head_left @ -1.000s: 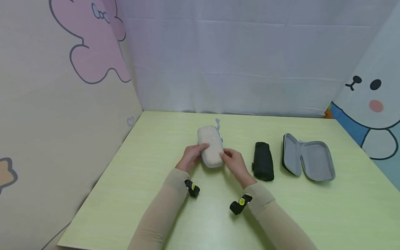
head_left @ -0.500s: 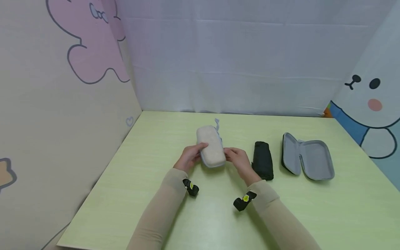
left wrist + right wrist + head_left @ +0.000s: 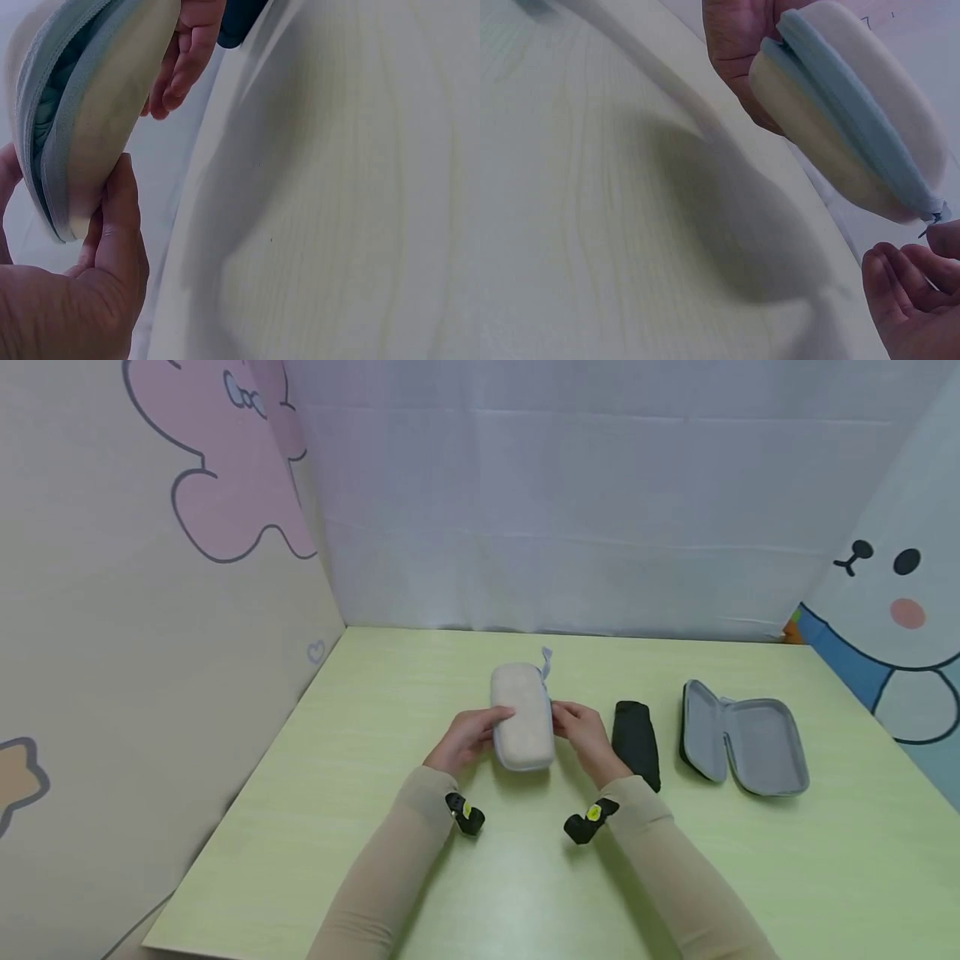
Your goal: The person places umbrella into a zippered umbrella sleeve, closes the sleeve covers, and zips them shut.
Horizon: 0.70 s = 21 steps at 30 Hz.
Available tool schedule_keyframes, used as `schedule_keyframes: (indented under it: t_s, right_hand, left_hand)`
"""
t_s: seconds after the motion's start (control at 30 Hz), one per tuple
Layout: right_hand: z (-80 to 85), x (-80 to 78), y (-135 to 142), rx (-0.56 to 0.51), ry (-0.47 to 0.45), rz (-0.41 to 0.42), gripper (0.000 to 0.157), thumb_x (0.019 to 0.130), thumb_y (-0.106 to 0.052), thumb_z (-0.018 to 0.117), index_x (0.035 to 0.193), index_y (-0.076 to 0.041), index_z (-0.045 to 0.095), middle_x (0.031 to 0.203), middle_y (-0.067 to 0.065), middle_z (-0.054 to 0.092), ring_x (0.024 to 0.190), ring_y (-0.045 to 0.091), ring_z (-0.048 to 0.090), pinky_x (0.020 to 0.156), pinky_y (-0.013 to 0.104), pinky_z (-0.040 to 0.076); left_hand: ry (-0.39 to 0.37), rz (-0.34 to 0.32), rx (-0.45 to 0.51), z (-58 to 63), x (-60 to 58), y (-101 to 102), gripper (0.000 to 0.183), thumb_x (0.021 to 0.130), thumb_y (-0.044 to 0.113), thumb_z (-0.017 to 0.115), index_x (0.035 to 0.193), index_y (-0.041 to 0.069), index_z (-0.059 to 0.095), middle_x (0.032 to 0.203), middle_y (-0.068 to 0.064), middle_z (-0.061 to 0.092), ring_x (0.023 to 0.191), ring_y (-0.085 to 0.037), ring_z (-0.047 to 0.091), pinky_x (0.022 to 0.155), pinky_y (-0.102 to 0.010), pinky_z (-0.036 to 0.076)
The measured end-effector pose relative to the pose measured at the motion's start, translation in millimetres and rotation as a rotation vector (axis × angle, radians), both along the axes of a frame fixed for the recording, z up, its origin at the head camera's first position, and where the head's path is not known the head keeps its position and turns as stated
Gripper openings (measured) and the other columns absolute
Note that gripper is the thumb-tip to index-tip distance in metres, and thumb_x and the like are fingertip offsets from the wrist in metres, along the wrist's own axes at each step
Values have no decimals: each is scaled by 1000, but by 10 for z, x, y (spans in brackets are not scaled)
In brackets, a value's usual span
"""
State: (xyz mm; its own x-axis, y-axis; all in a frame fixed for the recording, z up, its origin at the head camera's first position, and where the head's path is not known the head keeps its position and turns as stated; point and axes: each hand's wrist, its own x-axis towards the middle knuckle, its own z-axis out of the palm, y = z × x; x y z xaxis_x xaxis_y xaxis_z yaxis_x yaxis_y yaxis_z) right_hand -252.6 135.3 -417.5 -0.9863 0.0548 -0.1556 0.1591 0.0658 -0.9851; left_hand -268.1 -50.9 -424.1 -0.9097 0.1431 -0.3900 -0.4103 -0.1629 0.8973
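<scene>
A cream zipper case [image 3: 522,727] with light blue trim is held above the table, tilted, between both hands. My left hand [image 3: 467,739] grips its left side, thumb on top and fingers underneath. In the left wrist view the zipper edge gapes, and folded teal fabric [image 3: 46,112] shows inside. My right hand [image 3: 588,743] is at the case's right edge. In the right wrist view its thumb and a mostly hidden finger pinch the small zipper pull [image 3: 934,216], while the other fingers curl below. A light blue strap [image 3: 546,662] sticks up at the far end.
Right of the hands lies a black, rolled, soft-looking bundle [image 3: 634,739], partly behind the right wrist. Farther right an unfolded hard case [image 3: 765,747] with grey lining lies on the pale green table [image 3: 262,860]. A white cloth [image 3: 570,527] hangs behind.
My right hand has slid away from the near corner, up along the case's right edge. The case has shifted slightly right and stands a little straighter; my left hand keeps its grip.
</scene>
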Motion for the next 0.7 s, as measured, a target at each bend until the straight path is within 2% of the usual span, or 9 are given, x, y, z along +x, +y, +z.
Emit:
schedule_keyframes:
  t_s: [0.17, 0.33, 0.47, 0.6, 0.7]
  right_hand:
    - [9, 3, -12, 13, 21, 14, 31, 99, -11, 45, 122, 8, 53, 118, 21, 56, 86, 11, 59, 85, 31, 48]
    - [5, 11, -15, 4, 50, -2, 26, 99, -14, 45, 113, 7, 54, 106, 16, 57, 82, 11, 58, 79, 27, 50]
    - [-22, 13, -9, 17, 113, -3, 24, 101, -15, 42, 105, 5, 53, 96, 12, 56, 79, 13, 56, 78, 33, 50]
    - [-49, 12, -8, 112, 187, 26, 22, 101, -17, 40, 101, 3, 51, 88, 12, 55, 74, 16, 55, 75, 37, 50]
    - [-55, 12, -9, 200, 218, 36, 21, 101, -18, 40, 99, 1, 50, 84, 12, 55, 71, 17, 54, 68, 32, 49]
  left_hand:
    - [4, -4, 9, 23, 13, 13, 52, 77, 21, 75, 118, -6, 56, 107, -17, 64, 92, -24, 64, 81, -34, 51]
    - [-5, 12, -6, 35, 20, -1, 53, 76, 22, 76, 117, -6, 56, 104, -15, 65, 90, -24, 65, 79, -33, 51]
    - [-5, 10, -4, 35, 20, -6, 53, 77, 22, 75, 117, -6, 56, 106, -16, 65, 90, -23, 65, 79, -33, 51]
    - [-10, 12, 10, 27, 20, -15, 54, 77, 22, 75, 119, -6, 55, 109, -17, 63, 91, -25, 64, 80, -33, 51]
    - [-13, 17, 25, 23, 21, -21, 54, 78, 21, 74, 120, -6, 54, 111, -18, 62, 91, -26, 64, 79, -33, 51]
